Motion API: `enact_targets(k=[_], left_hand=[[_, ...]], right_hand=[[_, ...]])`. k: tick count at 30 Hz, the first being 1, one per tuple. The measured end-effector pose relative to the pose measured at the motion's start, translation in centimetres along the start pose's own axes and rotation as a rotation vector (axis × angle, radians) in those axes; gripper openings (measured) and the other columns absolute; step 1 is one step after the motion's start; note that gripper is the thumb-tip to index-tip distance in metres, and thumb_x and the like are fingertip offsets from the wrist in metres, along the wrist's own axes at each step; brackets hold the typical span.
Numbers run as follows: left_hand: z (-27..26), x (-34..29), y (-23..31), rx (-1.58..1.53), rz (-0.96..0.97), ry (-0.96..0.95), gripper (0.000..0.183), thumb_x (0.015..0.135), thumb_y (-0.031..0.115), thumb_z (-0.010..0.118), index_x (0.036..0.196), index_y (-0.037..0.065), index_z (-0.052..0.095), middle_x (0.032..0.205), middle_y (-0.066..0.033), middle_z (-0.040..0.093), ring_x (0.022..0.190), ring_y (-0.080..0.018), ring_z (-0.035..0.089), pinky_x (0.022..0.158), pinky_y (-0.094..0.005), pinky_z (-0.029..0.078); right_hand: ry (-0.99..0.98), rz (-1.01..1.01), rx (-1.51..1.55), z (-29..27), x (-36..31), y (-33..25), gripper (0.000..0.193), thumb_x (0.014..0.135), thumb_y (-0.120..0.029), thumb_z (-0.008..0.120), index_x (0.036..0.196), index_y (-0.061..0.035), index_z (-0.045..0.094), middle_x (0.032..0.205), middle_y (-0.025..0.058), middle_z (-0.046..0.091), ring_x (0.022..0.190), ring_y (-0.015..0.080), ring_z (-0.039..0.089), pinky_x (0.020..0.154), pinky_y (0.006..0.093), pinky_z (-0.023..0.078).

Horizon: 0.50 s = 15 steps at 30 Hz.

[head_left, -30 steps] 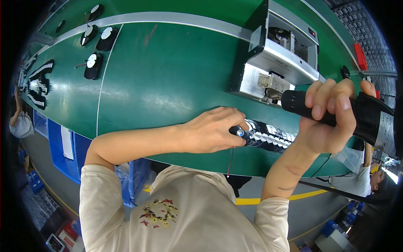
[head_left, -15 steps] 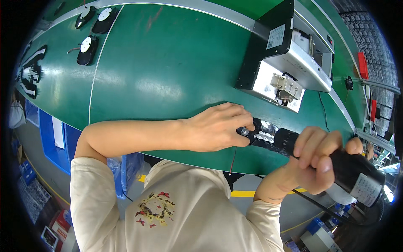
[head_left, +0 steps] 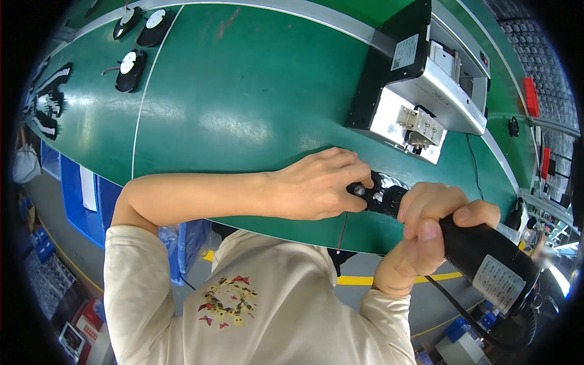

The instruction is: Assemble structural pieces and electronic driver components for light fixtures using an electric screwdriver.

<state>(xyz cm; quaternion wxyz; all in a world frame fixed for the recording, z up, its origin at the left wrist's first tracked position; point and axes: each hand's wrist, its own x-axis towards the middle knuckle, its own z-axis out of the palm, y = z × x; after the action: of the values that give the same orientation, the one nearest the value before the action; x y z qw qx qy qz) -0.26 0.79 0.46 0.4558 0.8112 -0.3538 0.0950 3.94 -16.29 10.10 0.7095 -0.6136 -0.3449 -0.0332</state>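
My right hand (head_left: 435, 222) is wrapped around a black corded electric screwdriver (head_left: 490, 261). The tool is tilted, its rear end raised toward the lower right and its nose pointing left. At the nose, my left hand (head_left: 328, 185) pinches a small black part (head_left: 360, 190) with a round silvery piece on it against the green table. Its fingers cover most of that part, so its full shape is hidden. A thin dark red wire (head_left: 342, 234) hangs below the left fingertips. The nose meets or overlaps the part; exact contact cannot be made out.
A black and silver boxy machine (head_left: 420, 85) stands beyond my right hand on the green table (head_left: 243, 79). Several black oval parts with white discs (head_left: 129, 70) lie far left, near black-and-white strips (head_left: 50, 100). Blue bins (head_left: 82, 204) sit below the left table edge.
The screwdriver has swung: its rear end is lower and nearer me, and my right hand has shifted slightly left. My left hand keeps its pinch on the small black part.
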Motion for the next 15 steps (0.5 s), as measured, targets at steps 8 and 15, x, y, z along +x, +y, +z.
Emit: enact_targets(k=[8, 15], left_hand=[[-0.1, -0.2, -0.2, 0.001, 0.015, -0.020, 0.022, 0.076, 0.014, 0.071, 0.098, 0.014, 0.073, 0.117, -0.0085, 0.057, 0.114, -0.0334, 0.056, 0.105, -0.0457, 0.043], [-0.1, -0.2, -0.3, 0.033, 0.020, -0.032, 0.021, 0.079, 0.016, 0.072, 0.100, 0.015, 0.071, 0.115, -0.0077, 0.058, 0.111, -0.0320, 0.059, 0.102, -0.0463, 0.049]], right_hand=[[0.052, -0.004, 0.015, 0.2, 0.8, -0.4, 0.038, 0.085, 0.001, 0.059, 0.117, -0.0096, 0.042, 0.062, 0.0020, 0.046, 0.045, 0.0130, 0.045, 0.044, 0.0303, 0.041], [0.128, -0.229, 0.133, -2.1, 6.7, -0.2, 0.043, 0.088, -0.003, 0.049, 0.129, -0.0038, 0.038, 0.072, 0.0078, 0.052, 0.048, 0.0126, 0.046, 0.046, 0.0304, 0.045]])
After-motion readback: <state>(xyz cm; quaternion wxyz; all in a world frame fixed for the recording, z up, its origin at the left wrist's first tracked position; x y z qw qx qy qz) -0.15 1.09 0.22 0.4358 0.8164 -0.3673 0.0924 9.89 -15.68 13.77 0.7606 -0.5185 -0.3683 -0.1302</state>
